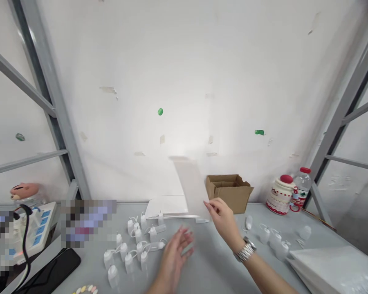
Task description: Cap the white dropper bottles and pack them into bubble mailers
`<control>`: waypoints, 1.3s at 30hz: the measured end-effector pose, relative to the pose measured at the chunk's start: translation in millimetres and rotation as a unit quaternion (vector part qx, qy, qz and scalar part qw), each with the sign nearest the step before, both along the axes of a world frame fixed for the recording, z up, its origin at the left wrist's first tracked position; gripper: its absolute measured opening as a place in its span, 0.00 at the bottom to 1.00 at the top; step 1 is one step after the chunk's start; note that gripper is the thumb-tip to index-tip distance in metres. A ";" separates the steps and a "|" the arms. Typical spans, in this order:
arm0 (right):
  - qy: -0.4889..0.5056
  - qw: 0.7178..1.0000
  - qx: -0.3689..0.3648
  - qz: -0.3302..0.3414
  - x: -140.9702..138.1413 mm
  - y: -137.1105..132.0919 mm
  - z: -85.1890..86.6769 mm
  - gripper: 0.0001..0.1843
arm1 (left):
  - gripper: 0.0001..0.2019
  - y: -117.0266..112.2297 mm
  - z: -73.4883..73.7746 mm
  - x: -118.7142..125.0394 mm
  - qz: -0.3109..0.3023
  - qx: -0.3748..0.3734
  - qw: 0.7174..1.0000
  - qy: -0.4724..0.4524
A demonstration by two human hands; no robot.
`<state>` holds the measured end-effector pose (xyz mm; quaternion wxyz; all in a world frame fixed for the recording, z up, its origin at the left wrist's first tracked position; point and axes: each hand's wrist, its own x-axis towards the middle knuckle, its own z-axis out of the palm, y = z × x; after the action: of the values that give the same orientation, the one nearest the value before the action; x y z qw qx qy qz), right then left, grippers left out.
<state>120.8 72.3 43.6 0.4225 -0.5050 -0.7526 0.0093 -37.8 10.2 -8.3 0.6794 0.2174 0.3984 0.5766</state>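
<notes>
Right hand (222,218) pinches a blurry white translucent sheet (190,188) over the far middle of the grey tabletop (214,261); left hand (174,253) hovers open nearby. I'd support the sheet's loose edge so it doesn't flop.

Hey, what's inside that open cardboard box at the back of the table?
The cardboard box stands open, flaps out, but only brown inner walls show. Its bottom lies below the rim, so any contents are hidden.
</notes>
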 end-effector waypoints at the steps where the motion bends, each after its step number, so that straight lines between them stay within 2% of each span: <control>1: 0.067 0.994 -0.079 0.035 6.5 -12.8 4.1 0.17 | 0.19 0.2 1.9 -2.1 0.008 0.003 1.000 -0.023; 3: 0.164 0.948 -0.248 0.111 19.7 -37.1 7.6 0.17 | 0.24 0.3 5.8 -6.0 0.002 0.018 0.999 -0.049; 5: 0.203 0.898 -0.357 0.156 31.4 -58.3 4.1 0.18 | 0.29 -0.1 8.9 -7.8 -0.007 0.023 0.999 -0.045; 9: 0.163 0.833 -0.491 0.198 45.5 -88.3 -17.5 0.19 | 0.29 -4.4 11.4 -2.8 -0.054 0.018 0.998 -0.010; 11: 0.119 0.819 -0.523 0.203 51.4 -94.6 -28.5 0.17 | 0.26 -8.0 11.3 1.5 -0.086 0.008 0.996 0.023; 12: 0.108 0.833 -0.509 0.188 56.2 -95.1 -32.7 0.15 | 0.24 -9.7 11.0 3.2 -0.097 0.004 0.994 0.044; 14: 0.090 0.902 -0.407 0.113 72.7 -91.0 -37.7 0.15 | 0.20 -12.2 10.1 5.4 -0.112 0.002 0.990 0.080; 16: 0.044 0.971 -0.233 -0.020 99.1 -82.4 -39.3 0.19 | 0.19 -13.1 9.1 5.5 -0.123 0.008 0.987 0.101; 17: -0.004 0.985 -0.143 -0.099 114.6 -77.7 -39.5 0.21 | 0.18 -13.1 8.6 5.0 -0.125 0.008 0.986 0.106; 18: -0.055 0.979 -0.051 -0.188 130.3 -73.3 -39.9 0.23 | 0.18 -12.7 8.3 4.4 -0.125 0.006 0.986 0.107; 19: -0.112 0.963 0.014 -0.246 145.0 -69.6 -40.5 0.25 | 0.18 -12.3 8.0 3.7 -0.126 0.006 0.986 0.107; 20: -0.159 0.942 0.058 -0.288 157.5 -66.7 -41.4 0.26 | 0.18 -11.7 8.0 3.1 -0.127 0.005 0.986 0.104; 22: -0.237 0.911 0.100 -0.322 174.1 -63.8 -44.5 0.26 | 0.18 -10.9 8.4 2.5 -0.130 -0.005 0.987 0.099; 25: -0.303 0.894 0.078 -0.322 179.6 -64.5 -50.2 0.25 | 0.18 -10.5 9.6 2.5 -0.124 -0.028 0.987 0.096; 27: -0.310 0.891 0.044 -0.330 177.2 -66.3 -53.5 0.24 | 0.19 -10.4 9.4 2.3 -0.122 -0.033 0.987 0.099; 30: -0.286 0.902 0.009 -0.323 172.8 -68.6 -54.9 0.24 | 0.20 -9.1 6.0 1.0 -0.125 -0.020 0.985 0.115; 33: -0.222 0.931 0.026 -0.290 161.5 -70.7 -47.3 0.24 | 0.20 -7.4 0.8 -0.6 -0.129 -0.012 0.982 0.140; 35: -0.129 0.963 0.048 -0.230 144.6 -72.8 -35.2 0.23 | 0.21 -6.9 -1.6 -0.9 -0.133 -0.014 0.979 0.155; 37: -0.019 0.991 0.043 -0.122 119.8 -74.6 -19.2 0.20 | 0.22 -7.2 -2.9 -0.5 -0.142 -0.011 0.977 0.162; 39: 0.059 0.998 0.005 -0.009 91.0 -74.1 -3.7 0.15 | 0.22 -7.3 -3.4 0.3 -0.153 -0.002 0.975 0.163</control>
<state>211.8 -1.8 39.8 0.4687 -0.5083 -0.7217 0.0321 -37.6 2.8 -11.7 0.6858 0.3651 0.4673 0.4218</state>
